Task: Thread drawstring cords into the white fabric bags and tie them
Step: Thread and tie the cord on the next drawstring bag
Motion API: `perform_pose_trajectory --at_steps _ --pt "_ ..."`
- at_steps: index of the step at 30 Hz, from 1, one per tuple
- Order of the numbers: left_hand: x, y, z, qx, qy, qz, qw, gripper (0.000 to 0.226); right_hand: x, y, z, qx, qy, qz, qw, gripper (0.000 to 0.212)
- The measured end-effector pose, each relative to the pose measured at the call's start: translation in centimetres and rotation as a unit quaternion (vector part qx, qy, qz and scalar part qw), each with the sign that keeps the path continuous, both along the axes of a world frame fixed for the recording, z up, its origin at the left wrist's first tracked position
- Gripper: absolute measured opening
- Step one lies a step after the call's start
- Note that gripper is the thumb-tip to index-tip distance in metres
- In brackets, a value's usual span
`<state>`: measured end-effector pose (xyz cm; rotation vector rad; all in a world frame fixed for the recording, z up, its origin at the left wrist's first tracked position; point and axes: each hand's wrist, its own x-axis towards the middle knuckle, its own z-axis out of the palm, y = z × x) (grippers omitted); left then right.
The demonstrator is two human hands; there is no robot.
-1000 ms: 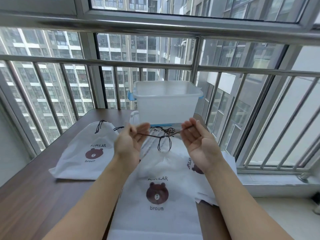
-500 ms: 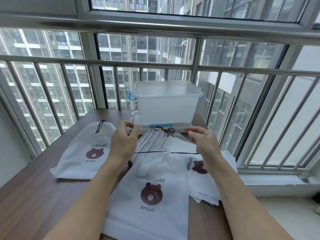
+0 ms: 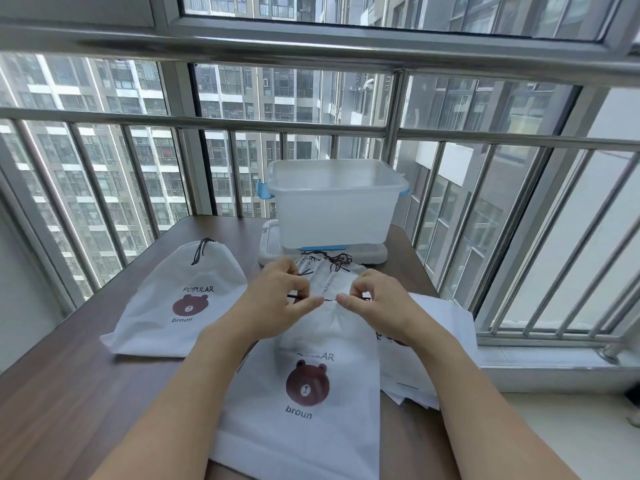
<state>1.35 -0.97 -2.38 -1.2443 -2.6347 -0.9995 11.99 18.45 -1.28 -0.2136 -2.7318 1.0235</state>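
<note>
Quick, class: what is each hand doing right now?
Left hand: pinches the dark cord.
Right hand: pinches the same cord above the white bag.

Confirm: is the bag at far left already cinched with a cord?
Yes, the far-left bag has its top gathered and a dark cord tied there.

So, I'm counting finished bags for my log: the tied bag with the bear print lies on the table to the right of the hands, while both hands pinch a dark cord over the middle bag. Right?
Not quite. The head view shows the tied bag to the left of the hands, not the right. The rest holds: left hand and right hand both pinch the dark cord over the middle bag.
</note>
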Motion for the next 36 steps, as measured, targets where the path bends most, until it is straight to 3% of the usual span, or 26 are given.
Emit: perform_pose_trajectory --at_steps 6,11,16,22,27,31,36 --pt "1.3 0.8 1.0 0.097 -0.015 -0.018 0.995 0.039 -0.6 0.5 -0.4 -0.04 0.068 -0.003 0.997 0.031" --pt "2.4 0.7 1.8 0.167 -0.173 -0.156 0.958 0.036 -0.5 0.4 -0.4 -0.028 0.11 -0.015 0.993 0.029" --pt "2.7 1.7 1.4 0.221 -0.185 -0.126 0.949 0.03 -0.4 -0.6 -0.2 -0.085 0.113 0.006 0.99 0.034" --pt "2.4 2.1 1.1 0.273 -0.256 -0.087 0.923 0.025 -0.4 -0.7 0.1 -0.13 0.103 -0.016 0.986 0.04" --pt "2.5 2.4 0.9 0.247 -0.265 -0.063 0.93 0.029 0.1 -1.0 0.4 -0.161 0.135 0.004 0.978 0.006" --pt "2.9 2.6 1.0 0.235 -0.266 -0.082 0.931 0.03 0.4 -1.1 1.0 -0.214 0.142 0.071 0.964 0.025" --pt "2.9 2.6 0.8 0.195 -0.24 -0.099 0.946 0.031 0.0 -1.0 0.4 -0.175 0.181 0.052 0.966 0.021"
